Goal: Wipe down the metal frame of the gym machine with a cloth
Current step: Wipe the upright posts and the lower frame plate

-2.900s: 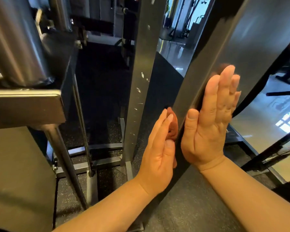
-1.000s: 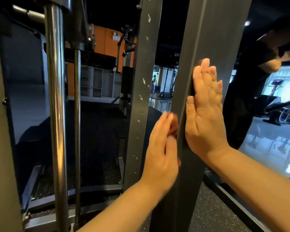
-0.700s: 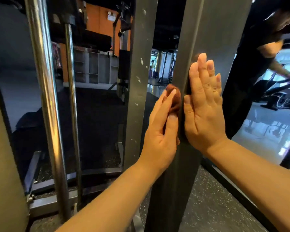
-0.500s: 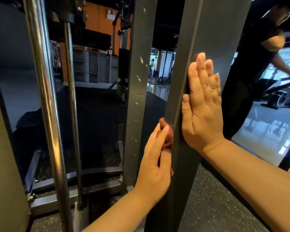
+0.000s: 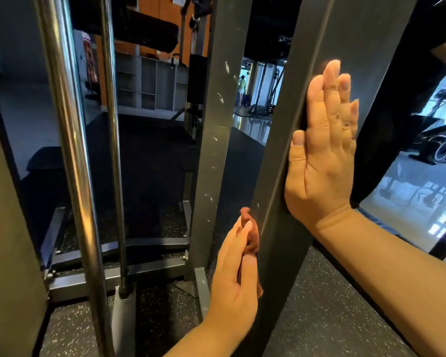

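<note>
Speckled black rubber flooring (image 5: 332,318) runs under a gym machine, with an orange wall (image 5: 165,6) and grey shelving (image 5: 150,83) far behind it. Nearest the camera stands the machine's dark grey frame post (image 5: 366,29), leaning slightly to the right as it rises.

Low on the post's narrow left side, the left hand (image 5: 236,276) pinches a wadded rust-brown cloth (image 5: 251,233) between nearly straight fingers and thumb, with the wad touching the metal. Half a second ago this hand and the cloth sat higher on the same side, just below the other hand's thumb. They have slid down the post, and a clear stretch of bare metal now separates the two hands.

The right hand (image 5: 322,155) lies open and flat on the post's wide right side, fingers together and pointing up, thumb along the corner edge. It has kept that same place and pose.

Left of the post, a second grey upright (image 5: 216,124) shows white chips in its paint. Farther left of that are two chrome guide rods (image 5: 70,150). Right of the post, a person in dark clothing (image 5: 397,86) stands over a glossy floor (image 5: 410,202), more cut off by the picture's edge than before.
</note>
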Tool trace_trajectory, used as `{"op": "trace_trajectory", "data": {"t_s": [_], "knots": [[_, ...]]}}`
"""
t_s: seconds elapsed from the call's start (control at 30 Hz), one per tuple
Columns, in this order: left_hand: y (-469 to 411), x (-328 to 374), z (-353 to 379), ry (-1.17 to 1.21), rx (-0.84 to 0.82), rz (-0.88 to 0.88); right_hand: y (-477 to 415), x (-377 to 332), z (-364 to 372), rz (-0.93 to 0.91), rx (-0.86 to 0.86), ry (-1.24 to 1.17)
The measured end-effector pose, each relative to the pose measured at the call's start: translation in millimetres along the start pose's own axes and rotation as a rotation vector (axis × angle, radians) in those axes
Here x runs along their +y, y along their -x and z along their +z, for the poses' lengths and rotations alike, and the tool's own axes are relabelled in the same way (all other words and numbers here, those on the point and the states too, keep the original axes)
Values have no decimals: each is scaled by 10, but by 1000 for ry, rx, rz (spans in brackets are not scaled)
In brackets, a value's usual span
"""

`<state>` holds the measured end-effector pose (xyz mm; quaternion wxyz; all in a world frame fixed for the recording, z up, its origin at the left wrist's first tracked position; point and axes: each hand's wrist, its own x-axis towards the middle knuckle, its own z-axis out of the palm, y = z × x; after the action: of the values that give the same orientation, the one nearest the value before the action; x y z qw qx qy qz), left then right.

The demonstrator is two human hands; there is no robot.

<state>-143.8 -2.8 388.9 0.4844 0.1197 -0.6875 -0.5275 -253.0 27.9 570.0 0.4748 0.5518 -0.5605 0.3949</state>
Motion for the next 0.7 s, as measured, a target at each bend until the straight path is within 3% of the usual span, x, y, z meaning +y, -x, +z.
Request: {"op": "trace_trajectory", "data": {"t_s": [0.23, 0.5, 0.7], "knots": [[-513, 345, 12, 28, 49, 183, 219, -141, 50, 48, -42, 8], [-115, 50, 18, 34, 52, 62, 288, -130, 102, 38, 9, 18], [-248, 73, 54, 21, 89, 145, 284, -130, 111, 24, 18, 17]]}}
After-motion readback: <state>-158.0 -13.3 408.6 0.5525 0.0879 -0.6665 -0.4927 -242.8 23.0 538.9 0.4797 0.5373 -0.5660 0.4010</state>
